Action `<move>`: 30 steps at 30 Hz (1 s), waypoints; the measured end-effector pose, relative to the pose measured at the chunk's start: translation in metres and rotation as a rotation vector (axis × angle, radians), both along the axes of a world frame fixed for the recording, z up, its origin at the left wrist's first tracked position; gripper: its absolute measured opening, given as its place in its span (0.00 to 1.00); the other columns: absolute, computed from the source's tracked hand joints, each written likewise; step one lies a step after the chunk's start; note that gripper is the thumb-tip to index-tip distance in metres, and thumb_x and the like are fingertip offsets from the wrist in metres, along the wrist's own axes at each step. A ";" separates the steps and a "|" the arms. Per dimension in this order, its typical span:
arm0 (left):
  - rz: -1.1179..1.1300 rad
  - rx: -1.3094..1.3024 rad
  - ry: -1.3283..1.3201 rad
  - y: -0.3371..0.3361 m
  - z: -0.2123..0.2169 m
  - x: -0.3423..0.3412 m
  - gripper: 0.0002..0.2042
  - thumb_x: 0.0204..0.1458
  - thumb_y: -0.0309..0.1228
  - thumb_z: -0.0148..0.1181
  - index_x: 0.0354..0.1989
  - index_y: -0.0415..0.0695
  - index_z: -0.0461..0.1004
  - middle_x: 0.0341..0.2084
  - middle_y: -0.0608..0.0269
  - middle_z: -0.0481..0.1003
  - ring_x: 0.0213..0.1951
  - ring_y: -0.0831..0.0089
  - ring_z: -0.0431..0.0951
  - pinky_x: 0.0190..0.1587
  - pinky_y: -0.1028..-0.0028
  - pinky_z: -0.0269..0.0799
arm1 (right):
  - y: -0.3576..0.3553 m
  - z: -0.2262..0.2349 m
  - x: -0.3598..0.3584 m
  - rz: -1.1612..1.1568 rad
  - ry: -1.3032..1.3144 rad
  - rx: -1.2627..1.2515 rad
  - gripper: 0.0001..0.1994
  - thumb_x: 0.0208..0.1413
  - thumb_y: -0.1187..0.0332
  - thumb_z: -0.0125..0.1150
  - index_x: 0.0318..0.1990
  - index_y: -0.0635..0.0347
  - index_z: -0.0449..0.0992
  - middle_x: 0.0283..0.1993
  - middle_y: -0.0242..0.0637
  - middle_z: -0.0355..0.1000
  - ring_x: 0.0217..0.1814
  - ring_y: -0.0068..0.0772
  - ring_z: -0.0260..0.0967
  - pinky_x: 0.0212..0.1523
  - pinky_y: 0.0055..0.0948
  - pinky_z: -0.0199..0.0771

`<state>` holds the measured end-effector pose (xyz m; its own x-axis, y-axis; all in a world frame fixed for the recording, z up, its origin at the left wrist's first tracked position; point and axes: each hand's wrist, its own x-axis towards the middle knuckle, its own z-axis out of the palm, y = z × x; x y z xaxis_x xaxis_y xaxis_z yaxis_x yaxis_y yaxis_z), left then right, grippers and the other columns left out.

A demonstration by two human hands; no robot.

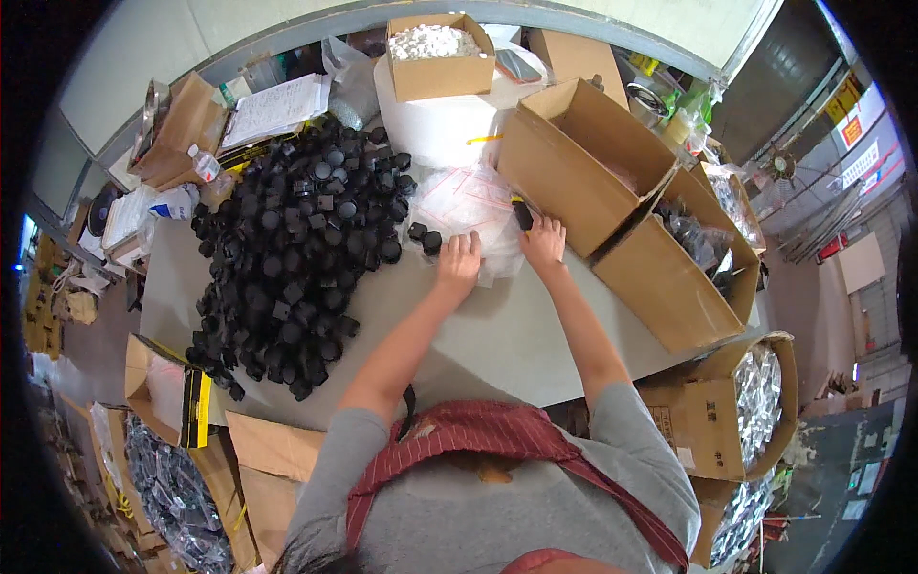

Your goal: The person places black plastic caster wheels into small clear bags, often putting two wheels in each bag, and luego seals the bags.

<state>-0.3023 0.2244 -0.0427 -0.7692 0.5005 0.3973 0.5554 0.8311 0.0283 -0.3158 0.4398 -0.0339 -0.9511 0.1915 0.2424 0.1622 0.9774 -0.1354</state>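
A stack of clear plastic bags [459, 201] with red lines lies on the grey table in front of me. My left hand [461, 256] rests on its near left edge, fingers slightly apart and lying on the plastic. At the right edge of the bags, my right hand [545, 239] is closed at the lower end of a short black tool with a yellow end [521, 212]; its exact kind is unclear. Two loose black caps [431, 242] lie just left of my left hand. A large heap of small black caps [296, 239] spreads further left.
A large cardboard box [583, 153] stands right of the bags, beside another box [669, 277] of dark bagged parts. A small box [440, 72] of white pieces sits at the back on a white drum-like stand [440, 120]. Boxes of shiny packets [758, 402] flank my right side.
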 end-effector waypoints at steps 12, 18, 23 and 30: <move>0.227 0.015 -0.174 0.026 -0.002 -0.024 0.26 0.53 0.38 0.59 0.62 0.47 0.67 0.34 0.53 0.75 0.34 0.57 0.79 0.32 0.61 0.76 | -0.060 0.023 0.045 -0.030 0.388 -0.509 0.21 0.60 0.60 0.58 0.53 0.67 0.69 0.49 0.55 0.68 0.51 0.58 0.63 0.55 0.50 0.63; 0.164 0.333 -0.358 -0.001 -0.009 -0.014 0.26 0.51 0.30 0.58 0.62 0.42 0.67 0.29 0.52 0.75 0.32 0.53 0.79 0.34 0.58 0.76 | -0.052 -0.012 0.024 -0.090 0.110 -0.175 0.29 0.59 0.53 0.58 0.61 0.66 0.65 0.54 0.52 0.64 0.56 0.56 0.62 0.55 0.50 0.65; -0.112 0.510 -0.175 -0.043 0.022 0.051 0.26 0.51 0.21 0.54 0.61 0.51 0.72 0.30 0.54 0.72 0.34 0.53 0.75 0.36 0.58 0.73 | -0.041 -0.014 0.031 0.069 0.373 -0.191 0.37 0.59 0.40 0.54 0.60 0.69 0.67 0.55 0.54 0.66 0.50 0.53 0.68 0.51 0.49 0.71; -0.356 0.205 -0.134 -0.117 0.060 0.138 0.34 0.43 0.18 0.56 0.62 0.63 0.72 0.50 0.58 0.72 0.62 0.53 0.67 0.55 0.62 0.74 | -0.078 0.068 0.085 0.133 -0.743 -1.728 0.54 0.52 0.19 0.28 0.56 0.67 0.72 0.40 0.51 0.77 0.30 0.40 0.77 0.32 0.36 0.82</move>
<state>-0.1644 0.1077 0.0178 -0.6146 0.6651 0.4241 0.7865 0.5581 0.2644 -0.2312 0.3618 0.0336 -0.7851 -0.3315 -0.5232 0.5871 -0.1293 -0.7991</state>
